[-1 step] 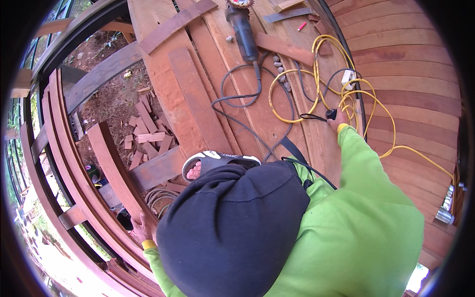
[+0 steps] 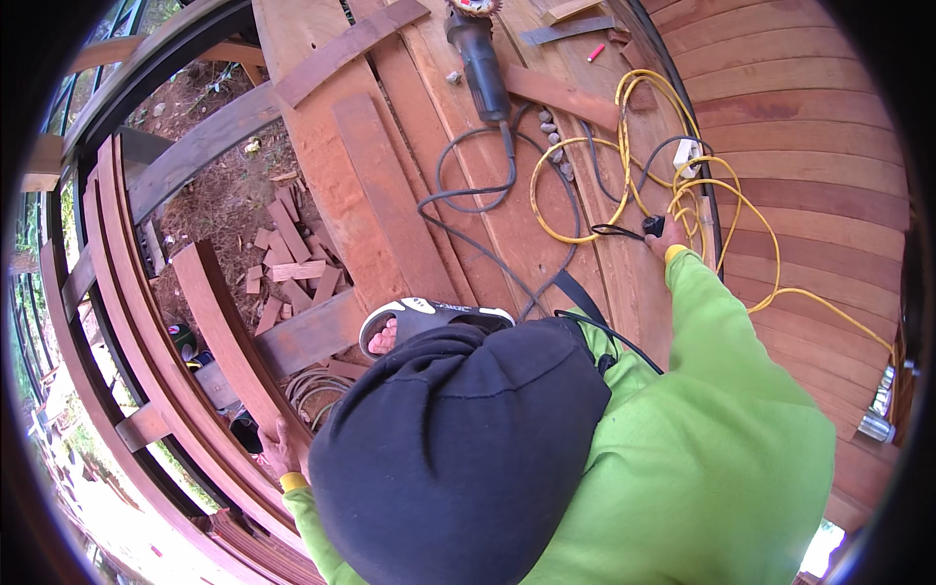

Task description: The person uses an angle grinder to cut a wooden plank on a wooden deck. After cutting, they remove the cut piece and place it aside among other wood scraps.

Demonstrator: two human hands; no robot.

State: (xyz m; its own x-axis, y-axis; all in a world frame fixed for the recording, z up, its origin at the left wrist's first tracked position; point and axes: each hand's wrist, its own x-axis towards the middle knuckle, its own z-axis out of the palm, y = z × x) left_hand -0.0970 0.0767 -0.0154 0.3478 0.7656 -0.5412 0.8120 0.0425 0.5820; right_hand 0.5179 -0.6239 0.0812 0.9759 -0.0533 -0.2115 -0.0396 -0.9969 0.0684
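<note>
My left hand [image 2: 281, 452] grips a reddish-brown wooden board [image 2: 226, 336] near its lower end; part of the hand's hold is hidden. On the right, my right hand [image 2: 670, 237] has its fingers closed around a small black object [image 2: 652, 225] with a thin black loop, its exact kind unclear. Loops of yellow cord [image 2: 624, 146] lie around that hand. Farther off, an angle grinder [image 2: 478, 78] with a toothed disc rests on the planks, its dark cable [image 2: 478, 205] curling towards me.
My sandalled foot [image 2: 429, 322] stands on the dusty planks [image 2: 517, 253]. Loose boards [image 2: 390, 185], stones [image 2: 556, 146] and a red marker-like stick [image 2: 597, 52] lie there. At left, wood offcuts [image 2: 292, 253] lie on the ground between open beams [image 2: 205, 166]. A slatted deck [image 2: 799, 136] is at right.
</note>
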